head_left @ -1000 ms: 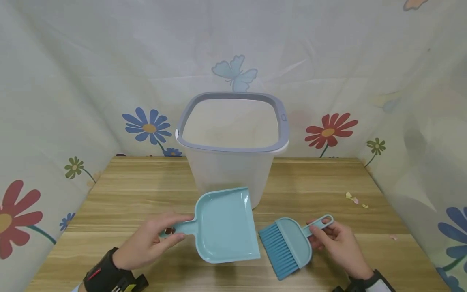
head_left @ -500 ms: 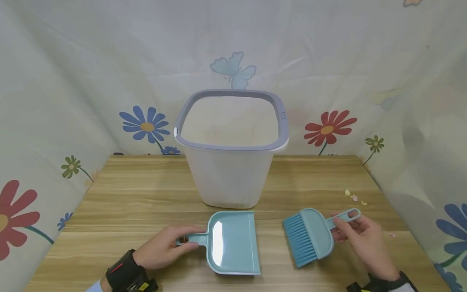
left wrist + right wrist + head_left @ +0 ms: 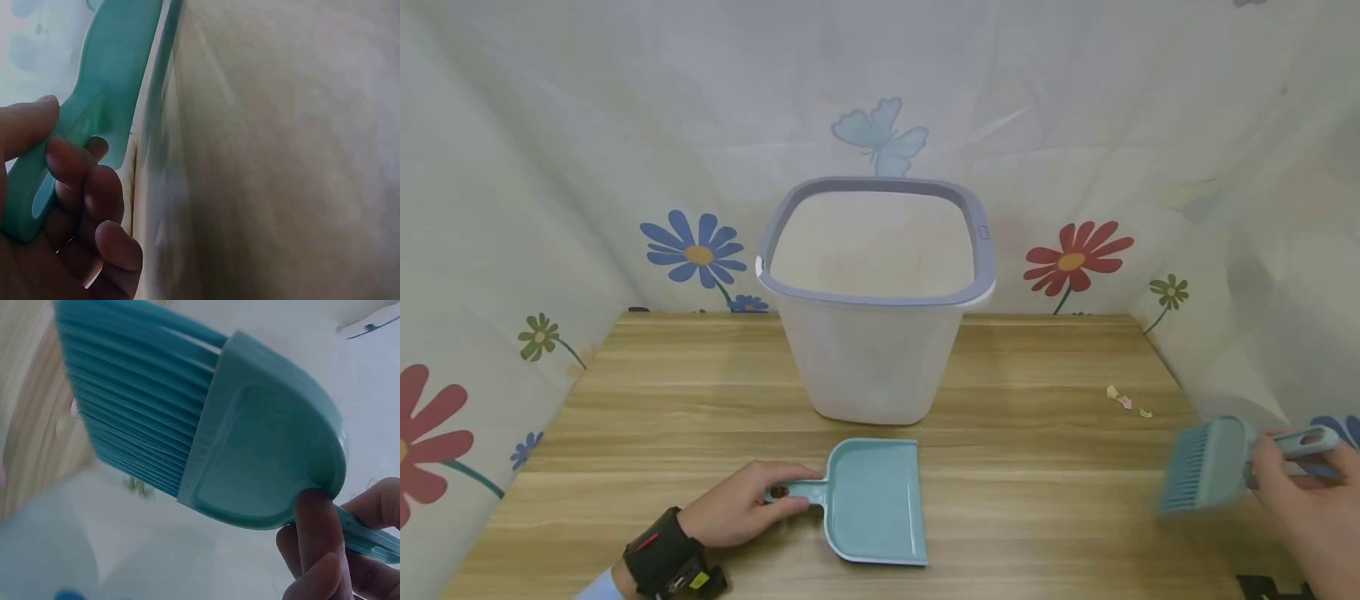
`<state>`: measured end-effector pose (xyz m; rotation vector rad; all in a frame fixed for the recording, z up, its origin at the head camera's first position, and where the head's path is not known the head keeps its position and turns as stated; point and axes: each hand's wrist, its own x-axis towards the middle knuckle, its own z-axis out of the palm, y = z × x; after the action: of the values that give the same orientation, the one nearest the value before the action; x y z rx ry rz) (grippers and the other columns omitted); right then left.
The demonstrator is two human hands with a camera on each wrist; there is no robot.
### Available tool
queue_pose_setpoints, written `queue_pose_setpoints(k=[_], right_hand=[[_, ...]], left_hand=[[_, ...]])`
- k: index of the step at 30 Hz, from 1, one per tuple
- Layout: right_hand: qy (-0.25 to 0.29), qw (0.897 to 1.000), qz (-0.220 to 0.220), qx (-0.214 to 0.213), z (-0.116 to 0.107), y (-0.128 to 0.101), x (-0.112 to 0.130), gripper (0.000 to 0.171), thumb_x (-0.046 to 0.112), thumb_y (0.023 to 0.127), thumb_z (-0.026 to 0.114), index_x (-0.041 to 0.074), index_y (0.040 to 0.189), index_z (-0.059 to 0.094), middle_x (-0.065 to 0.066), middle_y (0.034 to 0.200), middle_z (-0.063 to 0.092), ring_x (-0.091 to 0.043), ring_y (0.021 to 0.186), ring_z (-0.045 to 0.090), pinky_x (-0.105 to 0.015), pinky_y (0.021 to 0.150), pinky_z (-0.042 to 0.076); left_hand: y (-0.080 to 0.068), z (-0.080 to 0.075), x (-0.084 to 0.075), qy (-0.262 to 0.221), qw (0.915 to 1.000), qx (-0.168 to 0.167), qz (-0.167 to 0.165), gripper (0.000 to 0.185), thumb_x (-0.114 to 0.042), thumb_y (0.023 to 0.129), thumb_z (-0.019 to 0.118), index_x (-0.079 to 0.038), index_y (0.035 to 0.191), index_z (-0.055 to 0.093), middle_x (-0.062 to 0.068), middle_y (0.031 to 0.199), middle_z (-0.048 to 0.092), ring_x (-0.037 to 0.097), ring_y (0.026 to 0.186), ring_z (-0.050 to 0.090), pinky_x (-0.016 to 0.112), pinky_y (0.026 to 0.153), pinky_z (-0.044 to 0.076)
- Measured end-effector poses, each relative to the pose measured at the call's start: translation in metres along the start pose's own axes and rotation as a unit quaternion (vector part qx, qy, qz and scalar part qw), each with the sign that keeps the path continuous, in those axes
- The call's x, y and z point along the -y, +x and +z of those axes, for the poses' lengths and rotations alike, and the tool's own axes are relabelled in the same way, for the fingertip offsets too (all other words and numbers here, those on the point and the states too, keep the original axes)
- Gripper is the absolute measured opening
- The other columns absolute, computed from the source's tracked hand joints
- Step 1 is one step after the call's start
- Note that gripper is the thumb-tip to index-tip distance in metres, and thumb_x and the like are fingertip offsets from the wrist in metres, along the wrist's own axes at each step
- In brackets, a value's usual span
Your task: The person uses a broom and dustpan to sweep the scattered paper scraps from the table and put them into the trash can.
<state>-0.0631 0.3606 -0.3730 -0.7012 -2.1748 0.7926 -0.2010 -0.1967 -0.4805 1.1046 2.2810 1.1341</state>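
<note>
A light blue dustpan [image 3: 874,500] lies on the wooden table in front of the bin, its straight edge facing right. My left hand [image 3: 745,504] grips its handle between thumb and curled fingers; the left wrist view shows the dustpan [image 3: 119,69] edge-on. At the far right, my right hand [image 3: 1311,500] holds a small blue hand brush [image 3: 1213,467] by its looped handle, bristles pointing left. The brush appears raised above the table and slightly blurred. In the right wrist view the brush [image 3: 262,450] fills the middle, with fingers [image 3: 319,531] pinching the handle near its head.
A white bin [image 3: 872,358] with a grey-blue rim stands at the middle back of the table [image 3: 700,375]. Small yellow and pink scraps [image 3: 1125,402] lie at the table's right side. A flower-printed curtain [image 3: 1075,100] surrounds the table on three sides.
The dustpan has come down from a raised, tilted pose near the bin onto the table. My right hand has carried the brush far to the right, away from the dustpan.
</note>
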Motion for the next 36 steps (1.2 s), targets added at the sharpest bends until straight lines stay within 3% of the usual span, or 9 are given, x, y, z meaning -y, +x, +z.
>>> queue_pose_setpoints(k=[3, 5, 7, 9, 11, 12, 19, 30, 36], right_hand=[[-0.032, 0.997, -0.049, -0.04, -0.004, 0.007, -0.008, 0.023, 0.004, 0.089, 0.053, -0.014, 0.092, 0.066, 0.049, 0.06, 0.034, 0.016, 0.038, 0.03, -0.011, 0.037, 0.025], [-0.085, 0.995, -0.041, -0.023, -0.004, 0.012, -0.013, 0.023, 0.005, 0.087, 0.052, -0.015, 0.089, 0.063, 0.03, 0.051, 0.047, 0.003, 0.039, 0.036, -0.017, 0.039, 0.026], [-0.15, 0.988, 0.0, 0.026, -0.003, 0.017, -0.018, 0.028, 0.011, 0.089, 0.052, -0.016, 0.091, 0.059, 0.003, 0.052, 0.058, -0.009, 0.043, 0.045, -0.022, 0.041, 0.03], [-0.218, 0.969, 0.036, 0.107, -0.001, 0.024, -0.021, 0.036, 0.018, 0.094, 0.048, -0.017, 0.092, 0.055, -0.023, 0.059, 0.058, -0.024, 0.045, 0.05, -0.03, 0.041, 0.034], [-0.27, 0.948, 0.037, 0.162, 0.003, 0.03, -0.025, 0.041, 0.024, 0.098, 0.043, -0.014, 0.085, 0.05, -0.025, 0.061, 0.057, -0.028, 0.05, 0.053, -0.033, 0.044, 0.038], [-0.278, 0.946, 0.029, 0.166, 0.007, 0.031, -0.026, 0.042, 0.025, 0.098, 0.042, -0.013, 0.082, 0.05, -0.022, 0.058, 0.056, -0.028, 0.049, 0.052, -0.035, 0.043, 0.038], [-0.255, 0.957, -0.136, 0.016, 0.047, 0.037, -0.03, 0.03, 0.011, 0.084, 0.063, -0.017, 0.074, 0.059, -0.029, 0.055, 0.057, -0.035, 0.04, 0.049, -0.038, 0.041, 0.027], [-0.18, 0.95, -0.256, -0.017, 0.105, 0.059, -0.018, 0.021, 0.009, 0.083, 0.065, -0.012, 0.079, 0.064, -0.017, 0.05, 0.049, -0.029, 0.042, 0.039, -0.036, 0.043, 0.021], [-0.171, 0.935, -0.311, 0.022, 0.131, 0.054, -0.002, 0.019, 0.003, 0.084, 0.072, -0.011, 0.097, 0.07, -0.023, 0.06, 0.062, -0.024, 0.042, 0.045, -0.034, 0.041, 0.026]], left_hand=[[0.001, 0.0, 0.002, 0.008, 0.9999, 0.001, 0.006, 0.037, -0.04, 0.106, 0.059, -0.023, 0.138, 0.066, -0.01, 0.13, 0.07, 0.004, 0.105, 0.063, 0.024, 0.091, 0.052], [0.002, 0.0, 0.002, 0.01, 0.9999, 0.002, 0.005, 0.038, -0.041, 0.106, 0.058, -0.022, 0.138, 0.066, -0.01, 0.13, 0.07, 0.003, 0.107, 0.063, 0.024, 0.092, 0.053], [0.002, 0.0, 0.003, 0.01, 0.9999, 0.005, 0.002, 0.039, -0.042, 0.106, 0.058, -0.022, 0.138, 0.066, -0.009, 0.131, 0.07, 0.003, 0.109, 0.063, 0.024, 0.093, 0.053], [0.002, 0.001, 0.003, 0.009, 0.9999, 0.007, -0.001, 0.04, -0.043, 0.106, 0.058, -0.021, 0.139, 0.066, -0.009, 0.132, 0.07, 0.003, 0.107, 0.063, 0.024, 0.092, 0.052], [0.002, 0.002, 0.003, 0.007, 0.9999, 0.01, -0.003, 0.041, -0.043, 0.106, 0.058, -0.021, 0.139, 0.066, -0.008, 0.132, 0.07, 0.003, 0.105, 0.063, 0.023, 0.091, 0.052], [0.001, 0.002, 0.004, 0.006, 0.9999, 0.011, -0.002, 0.041, -0.044, 0.106, 0.058, -0.02, 0.138, 0.066, -0.008, 0.132, 0.07, 0.003, 0.104, 0.063, 0.023, 0.09, 0.052], [0.001, 0.002, 0.004, 0.007, 0.9998, 0.015, -0.007, 0.043, -0.045, 0.105, 0.058, -0.02, 0.139, 0.065, -0.007, 0.132, 0.069, 0.003, 0.101, 0.062, 0.022, 0.088, 0.052], [0.002, 0.002, 0.008, 0.008, 0.9995, 0.026, -0.016, 0.043, -0.046, 0.105, 0.057, -0.022, 0.14, 0.064, -0.008, 0.133, 0.069, 0.002, 0.102, 0.061, 0.023, 0.09, 0.052], [0.002, 0.001, 0.009, 0.002, 0.9993, 0.028, -0.024, 0.043, -0.047, 0.105, 0.058, -0.023, 0.14, 0.064, -0.008, 0.133, 0.069, 0.003, 0.103, 0.062, 0.023, 0.091, 0.051]])
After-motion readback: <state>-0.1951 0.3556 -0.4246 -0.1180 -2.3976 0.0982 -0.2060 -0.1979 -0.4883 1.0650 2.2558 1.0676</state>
